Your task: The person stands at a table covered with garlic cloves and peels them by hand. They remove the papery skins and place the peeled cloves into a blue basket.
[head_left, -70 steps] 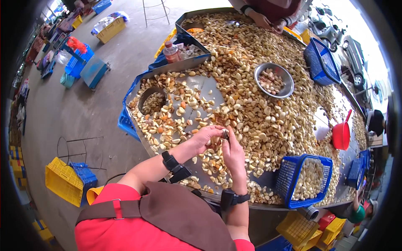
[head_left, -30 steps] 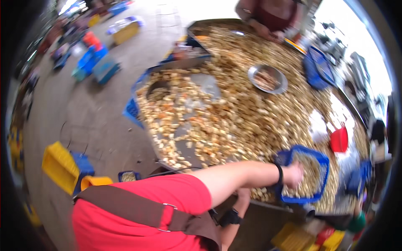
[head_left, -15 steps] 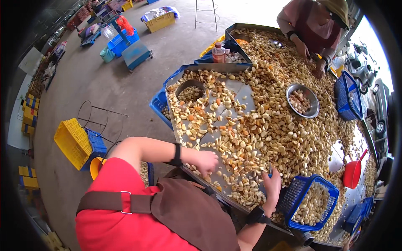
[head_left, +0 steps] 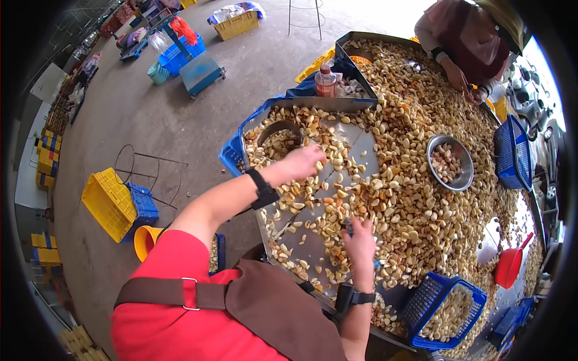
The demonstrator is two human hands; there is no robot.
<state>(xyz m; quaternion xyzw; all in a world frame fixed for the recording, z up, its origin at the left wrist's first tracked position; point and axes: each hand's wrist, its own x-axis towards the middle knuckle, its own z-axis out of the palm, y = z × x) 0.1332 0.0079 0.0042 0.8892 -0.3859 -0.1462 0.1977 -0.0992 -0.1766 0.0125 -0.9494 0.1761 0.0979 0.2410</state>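
Observation:
My left hand (head_left: pixel 301 163) reaches over the pale, clove-like pieces (head_left: pixel 415 210) beside the metal ring-shaped container (head_left: pixel 279 126). Its fingers are drawn together near an orange-tinted piece, and what they grip is partly hidden. Lower and to the right, my right hand (head_left: pixel 360 242) is curled around a small tool with blue on it (head_left: pixel 377 264); a dark end shows by the fingertips, but its exact kind cannot be made out. Pieces lie thick on the metal table (head_left: pixel 306 236) around both hands. A blue basket (head_left: pixel 433 287) of such pieces stands right of my right forearm.
A steel bowl (head_left: pixel 459 183) with pinkish pieces sits on the heap. Across the table, another person (head_left: pixel 475 54) works with both hands at the pieces. A red scoop (head_left: pixel 509 268) and a blue basket (head_left: pixel 510 153) are at the right. A pink bottle (head_left: pixel 326 83) stands by the partition.
My left hand has moved forward from the near table edge toward the ring-shaped container. My right hand has moved left and forward with its tool. The view has shifted slightly.

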